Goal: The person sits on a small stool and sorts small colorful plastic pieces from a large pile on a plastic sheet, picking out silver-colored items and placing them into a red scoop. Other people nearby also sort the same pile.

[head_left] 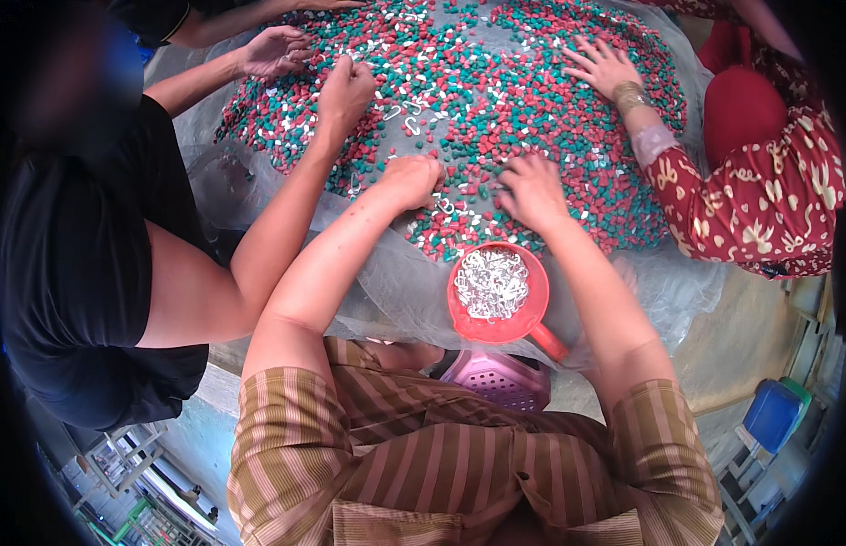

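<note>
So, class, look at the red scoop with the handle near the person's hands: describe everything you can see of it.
The red scoop looks like plastic: a round, shallow bowl with a short straight handle jutting toward the lower right. It sits upright on the clear plastic sheet, at the near edge of the heap of red, green and white pieces. It holds a pile of small white curved pieces. The right hand rests on the heap just above it; neither hand touches it.

A small sorting workshop: several people crowd a sheet-covered table [396, 282] heaped with red-green plastic bits [532, 100].
</note>
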### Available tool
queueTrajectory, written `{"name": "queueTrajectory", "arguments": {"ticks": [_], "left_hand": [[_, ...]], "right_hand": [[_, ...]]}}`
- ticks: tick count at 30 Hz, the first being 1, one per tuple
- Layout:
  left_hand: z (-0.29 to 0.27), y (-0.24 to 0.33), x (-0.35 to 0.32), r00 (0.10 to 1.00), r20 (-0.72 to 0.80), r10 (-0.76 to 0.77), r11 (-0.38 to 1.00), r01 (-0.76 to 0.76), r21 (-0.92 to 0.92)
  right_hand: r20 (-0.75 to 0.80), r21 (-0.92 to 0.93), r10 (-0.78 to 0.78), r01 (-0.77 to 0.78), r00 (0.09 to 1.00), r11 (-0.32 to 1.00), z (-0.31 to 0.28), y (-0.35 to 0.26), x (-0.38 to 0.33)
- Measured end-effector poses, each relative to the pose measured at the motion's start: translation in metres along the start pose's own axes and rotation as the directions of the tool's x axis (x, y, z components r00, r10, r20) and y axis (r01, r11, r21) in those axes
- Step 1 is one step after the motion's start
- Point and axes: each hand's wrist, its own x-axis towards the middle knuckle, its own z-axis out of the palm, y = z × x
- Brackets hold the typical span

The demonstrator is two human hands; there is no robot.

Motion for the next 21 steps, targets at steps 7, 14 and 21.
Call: {"name": "queueTrajectory", "arguments": {"ticks": [7, 14, 21], "left_hand": [[0.018, -0.009, 0.01, 0.993, -0.051, 0.106, 0.994, -0.105, 0.025], [0.003, -0.026, -0.004, 0.988, -0.135, 0.071, 0.997, -0.071, 0.009], [0.007, -0.02, -0.011, 0.989, -0.126, 0.075, 0.984, -0.053, 0.168]], "right_hand": [[-0.032, 0.119, 0.0, 0.004, 0.999, 0.993, -0.013, -0.036, 0.011], [0.06, 0.233, 0.056, -0.068, 0.997, 0.97, 0.031, -0.057, 0.027], [0.112, 0.807, 0.333, -0.282, 0.936, 0.519, 0.038, -0.024, 0.032]]}}
